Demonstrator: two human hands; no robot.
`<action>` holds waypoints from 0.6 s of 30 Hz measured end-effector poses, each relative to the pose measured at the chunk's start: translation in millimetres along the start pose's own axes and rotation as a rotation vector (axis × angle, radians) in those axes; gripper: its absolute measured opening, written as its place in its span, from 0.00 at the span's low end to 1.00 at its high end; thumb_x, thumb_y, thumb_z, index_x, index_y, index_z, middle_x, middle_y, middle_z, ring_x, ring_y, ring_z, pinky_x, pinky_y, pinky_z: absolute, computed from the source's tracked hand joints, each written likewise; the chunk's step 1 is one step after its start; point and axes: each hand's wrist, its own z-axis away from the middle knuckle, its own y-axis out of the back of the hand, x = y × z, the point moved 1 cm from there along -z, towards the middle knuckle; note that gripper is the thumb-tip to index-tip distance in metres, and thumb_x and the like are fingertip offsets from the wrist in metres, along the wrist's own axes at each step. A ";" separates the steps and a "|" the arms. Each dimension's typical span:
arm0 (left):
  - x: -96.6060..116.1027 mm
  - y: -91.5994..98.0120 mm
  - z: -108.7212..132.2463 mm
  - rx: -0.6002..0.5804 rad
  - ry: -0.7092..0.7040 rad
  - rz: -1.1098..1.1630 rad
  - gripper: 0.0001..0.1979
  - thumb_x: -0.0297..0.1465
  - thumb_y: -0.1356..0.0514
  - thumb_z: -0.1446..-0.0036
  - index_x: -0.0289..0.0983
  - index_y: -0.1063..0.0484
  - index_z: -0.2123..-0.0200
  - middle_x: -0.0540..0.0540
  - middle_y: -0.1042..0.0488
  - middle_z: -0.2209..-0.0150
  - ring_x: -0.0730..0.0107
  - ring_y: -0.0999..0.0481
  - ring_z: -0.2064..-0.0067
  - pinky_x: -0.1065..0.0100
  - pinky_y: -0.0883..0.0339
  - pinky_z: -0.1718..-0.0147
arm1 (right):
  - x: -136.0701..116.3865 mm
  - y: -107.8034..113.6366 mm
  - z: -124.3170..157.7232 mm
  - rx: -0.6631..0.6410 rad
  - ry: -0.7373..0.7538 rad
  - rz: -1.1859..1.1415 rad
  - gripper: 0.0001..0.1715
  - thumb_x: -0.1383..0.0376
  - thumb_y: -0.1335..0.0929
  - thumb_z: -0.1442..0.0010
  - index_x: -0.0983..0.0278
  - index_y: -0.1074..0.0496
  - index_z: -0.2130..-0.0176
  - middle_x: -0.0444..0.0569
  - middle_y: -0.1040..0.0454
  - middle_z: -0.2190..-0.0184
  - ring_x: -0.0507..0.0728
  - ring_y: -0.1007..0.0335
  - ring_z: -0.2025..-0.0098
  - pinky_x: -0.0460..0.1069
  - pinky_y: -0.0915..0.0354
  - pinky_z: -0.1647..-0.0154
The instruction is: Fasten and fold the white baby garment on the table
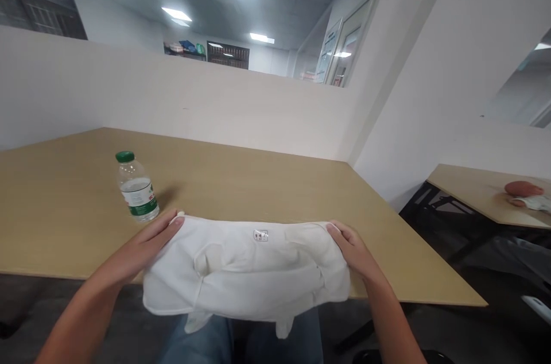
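A white garment (249,266) lies folded over on the near edge of the wooden table (267,186), with a small label near its top hem and part of it hanging over the edge. My left hand (152,237) pinches the garment's top left corner, fingers closed on the cloth. My right hand (350,249) grips its top right corner the same way. Both forearms reach in from below.
A small clear water bottle (136,189) with a green cap stands upright just left of my left hand. White partition walls close the table at the back and right. A second table (477,192) at the right carries a reddish object and cloth.
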 end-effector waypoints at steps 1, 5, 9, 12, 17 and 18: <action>5.5 -3.7 -12.9 -0.040 0.043 0.002 0.44 0.66 0.48 0.46 0.42 0.36 0.38 0.52 0.36 0.39 0.89 0.29 0.51 0.92 0.36 0.61 | 1.8 -1.2 -10.1 -0.022 -0.056 -0.024 0.29 0.43 0.33 0.34 0.67 0.31 0.67 0.47 0.32 0.70 0.52 0.39 0.68 0.45 0.40 0.68; 27.6 -32.5 -80.6 -0.320 -0.087 -0.206 0.39 0.62 0.57 0.41 0.36 0.29 0.51 0.52 0.29 0.48 0.86 0.29 0.52 0.90 0.39 0.60 | 17.8 -3.6 -64.6 -0.059 -0.280 0.006 0.35 0.38 0.29 0.43 0.67 0.32 0.71 0.47 0.33 0.75 0.51 0.41 0.74 0.45 0.46 0.76; 32.6 -72.4 -148.6 -0.361 -0.059 -0.527 0.32 0.50 0.56 0.40 0.30 0.25 0.57 0.44 0.27 0.52 0.82 0.29 0.58 0.84 0.43 0.60 | 51.6 -10.7 -121.3 -0.055 -0.270 0.114 0.29 0.44 0.25 0.49 0.68 0.27 0.70 0.52 0.26 0.72 0.54 0.34 0.72 0.46 0.40 0.73; 27.0 -94.8 -183.0 -0.256 -0.009 -0.586 0.30 0.47 0.55 0.40 0.32 0.24 0.53 0.41 0.28 0.51 0.79 0.29 0.56 0.81 0.39 0.53 | 82.2 -14.6 -153.4 0.078 -0.185 0.200 0.24 0.49 0.26 0.50 0.68 0.24 0.67 0.53 0.23 0.68 0.56 0.31 0.68 0.48 0.37 0.68; 14.9 -114.9 -210.9 -0.058 0.036 -0.623 0.32 0.49 0.56 0.39 0.35 0.25 0.49 0.39 0.30 0.49 0.71 0.29 0.48 0.72 0.36 0.44 | 121.6 -14.4 -192.6 0.320 0.000 0.407 0.18 0.52 0.31 0.47 0.65 0.26 0.71 0.52 0.23 0.68 0.59 0.31 0.62 0.51 0.38 0.57; 13.9 -117.2 -213.6 -0.024 0.034 -0.622 0.31 0.49 0.57 0.39 0.36 0.25 0.50 0.40 0.30 0.49 0.70 0.30 0.48 0.70 0.36 0.43 | 126.9 -14.3 -197.9 0.333 0.031 0.438 0.18 0.52 0.32 0.46 0.65 0.26 0.71 0.52 0.22 0.68 0.60 0.30 0.62 0.51 0.38 0.56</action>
